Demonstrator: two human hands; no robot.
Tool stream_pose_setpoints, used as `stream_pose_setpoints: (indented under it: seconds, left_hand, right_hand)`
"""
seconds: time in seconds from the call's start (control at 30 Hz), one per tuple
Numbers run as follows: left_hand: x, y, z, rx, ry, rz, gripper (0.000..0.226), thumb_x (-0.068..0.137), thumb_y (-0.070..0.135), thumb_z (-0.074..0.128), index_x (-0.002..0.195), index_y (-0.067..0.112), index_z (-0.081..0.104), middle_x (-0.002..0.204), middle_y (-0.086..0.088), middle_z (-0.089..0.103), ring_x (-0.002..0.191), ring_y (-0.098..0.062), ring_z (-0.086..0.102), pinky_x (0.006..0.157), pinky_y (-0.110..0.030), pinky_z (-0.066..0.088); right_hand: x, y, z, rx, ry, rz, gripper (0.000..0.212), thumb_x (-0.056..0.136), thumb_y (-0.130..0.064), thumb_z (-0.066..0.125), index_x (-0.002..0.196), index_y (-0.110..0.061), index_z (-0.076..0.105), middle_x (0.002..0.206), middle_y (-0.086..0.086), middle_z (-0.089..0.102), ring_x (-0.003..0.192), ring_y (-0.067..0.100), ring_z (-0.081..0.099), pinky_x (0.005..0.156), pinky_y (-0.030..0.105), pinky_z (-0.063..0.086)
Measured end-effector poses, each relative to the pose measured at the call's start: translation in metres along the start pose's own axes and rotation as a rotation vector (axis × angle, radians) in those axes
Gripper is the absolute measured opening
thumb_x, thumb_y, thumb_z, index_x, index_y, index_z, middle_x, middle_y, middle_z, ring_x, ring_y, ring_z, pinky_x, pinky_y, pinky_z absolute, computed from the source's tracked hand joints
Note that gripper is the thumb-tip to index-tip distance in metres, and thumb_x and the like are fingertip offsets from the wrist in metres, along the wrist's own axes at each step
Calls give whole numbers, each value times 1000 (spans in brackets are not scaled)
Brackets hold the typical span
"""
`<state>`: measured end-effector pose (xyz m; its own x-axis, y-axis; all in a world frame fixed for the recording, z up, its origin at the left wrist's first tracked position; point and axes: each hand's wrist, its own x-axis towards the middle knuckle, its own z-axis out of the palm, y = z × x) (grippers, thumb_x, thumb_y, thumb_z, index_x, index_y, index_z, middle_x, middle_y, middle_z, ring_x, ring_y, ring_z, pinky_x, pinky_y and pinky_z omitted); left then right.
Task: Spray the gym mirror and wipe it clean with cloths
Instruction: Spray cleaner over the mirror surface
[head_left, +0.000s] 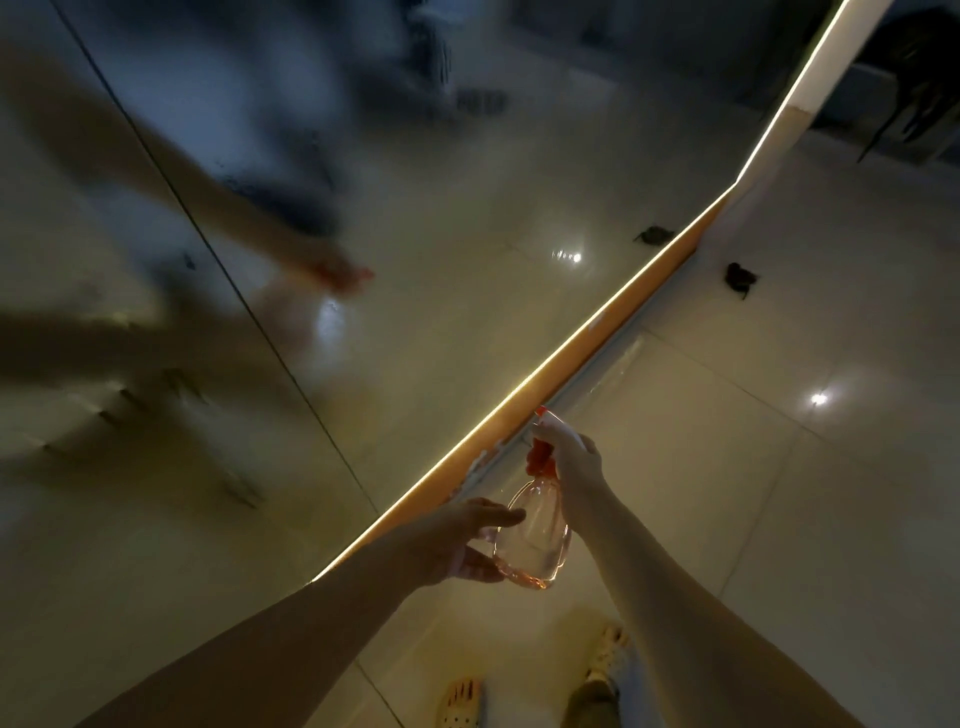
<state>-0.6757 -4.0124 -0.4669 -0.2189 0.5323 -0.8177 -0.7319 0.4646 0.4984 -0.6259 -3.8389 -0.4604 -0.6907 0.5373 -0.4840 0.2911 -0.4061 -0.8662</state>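
Observation:
The gym mirror (426, 218) fills the left and upper part of the head view; its surface looks misted and streaked and shows a blurred reflection of my arms. A clear spray bottle (532, 540) with a red and white trigger head hangs just in front of the mirror's lit lower edge. My right hand (569, 467) grips the bottle's neck and trigger. My left hand (462, 540) cups the bottle's body from the left, thumb and fingers around it. No cloth is in my hands.
A glowing light strip with an orange baseboard (597, 358) runs along the mirror's bottom. A small dark object (740, 278) lies on the glossy tiled floor to the right. My feet in light perforated clogs (608, 654) stand on the tiles below.

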Motion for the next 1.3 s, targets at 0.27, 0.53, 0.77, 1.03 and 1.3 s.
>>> stream_pose_setpoints:
  seconds: [0.27, 0.53, 0.77, 1.03, 1.3]
  left_hand:
    - [38, 31, 40, 70, 88, -9, 40, 89, 31, 82, 124, 18, 65, 134, -13, 57, 91, -31, 70, 82, -39, 61]
    - [87, 70, 95, -4, 79, 70, 62, 71, 34, 91, 125, 17, 64, 135, -16, 56, 101, -39, 70, 85, -43, 61]
    - [112, 100, 138, -72, 143, 55, 66, 64, 33, 92, 123, 17, 66, 130, -13, 57, 97, -38, 72, 80, -42, 61]
    - [146, 127, 195, -6, 120, 52, 60, 69, 34, 90, 121, 17, 66, 127, -13, 57, 81, -31, 74, 75, -39, 61]
    - [164, 142, 220, -73, 153, 103, 40, 84, 25, 83, 119, 19, 65, 123, -11, 61, 96, -34, 70, 85, -42, 61]
  right_hand:
    - [31, -19, -53, 28, -91, -36, 42, 87, -40, 73, 103, -1, 69, 94, 14, 70, 87, 26, 70, 74, 37, 55]
    - [88, -68, -98, 5, -59, -92, 26, 95, -24, 69, 74, -9, 64, 73, 15, 58, 69, 26, 58, 70, 41, 51]
    - [124, -101, -138, -43, -178, -14, 22, 95, -29, 69, 91, -7, 69, 82, 13, 68, 77, 21, 66, 72, 34, 54]
    - [151, -121, -200, -61, -129, -57, 20, 95, -27, 68, 93, -8, 72, 91, 18, 72, 82, 25, 69, 76, 38, 55]
    - [172, -140, -211, -105, -120, -67, 19, 93, -18, 65, 82, -2, 65, 70, 11, 58, 70, 21, 58, 68, 33, 49]
